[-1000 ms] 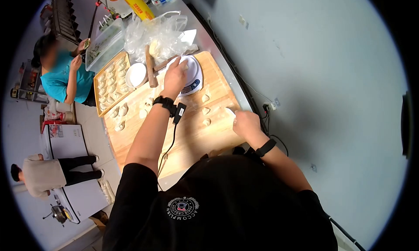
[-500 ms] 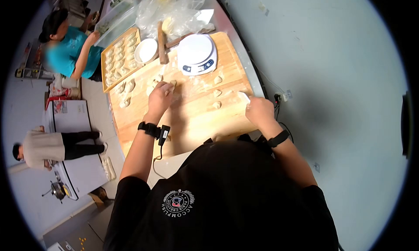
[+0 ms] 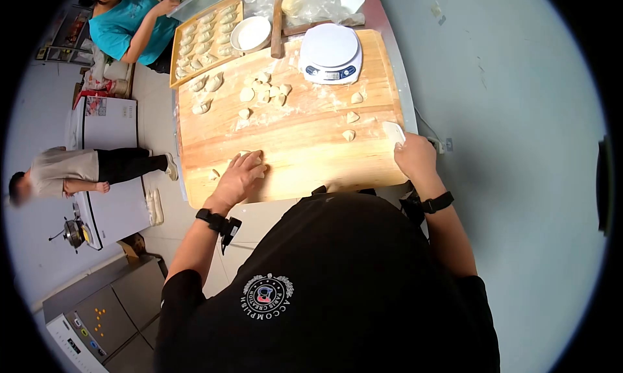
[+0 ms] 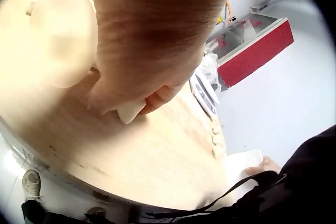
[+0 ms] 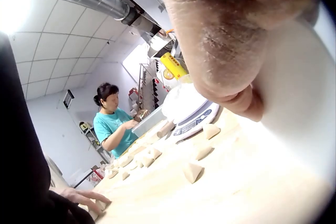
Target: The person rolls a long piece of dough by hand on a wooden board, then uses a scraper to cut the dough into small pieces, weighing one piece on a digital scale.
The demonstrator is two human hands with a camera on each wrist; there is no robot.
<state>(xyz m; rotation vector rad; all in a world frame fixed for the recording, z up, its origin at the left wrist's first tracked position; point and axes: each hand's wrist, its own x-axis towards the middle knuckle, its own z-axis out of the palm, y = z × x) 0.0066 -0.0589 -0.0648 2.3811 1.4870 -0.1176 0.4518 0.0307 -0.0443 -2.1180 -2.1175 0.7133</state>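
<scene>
At the front left of the wooden board, my left hand reaches down with its fingers over dough. The left wrist view shows a small dough piece poking out between thumb and fingers, beside a larger pale rounded mass of dough. A loose dough piece lies left of that hand. My right hand grips a white scraper at the board's right edge. Three small dough pieces stand in a line near the scraper. Several more pieces cluster farther back.
A white kitchen scale sits at the back right. Beside it are a wooden rolling pin, a white bowl and a wooden tray of dumplings. Someone in a teal shirt works past the tray; another person stands farther off.
My left hand has left the scale, passed by the dough cluster and come down at the board's front left. The right hand keeps holding the scraper. The head view has shifted.
</scene>
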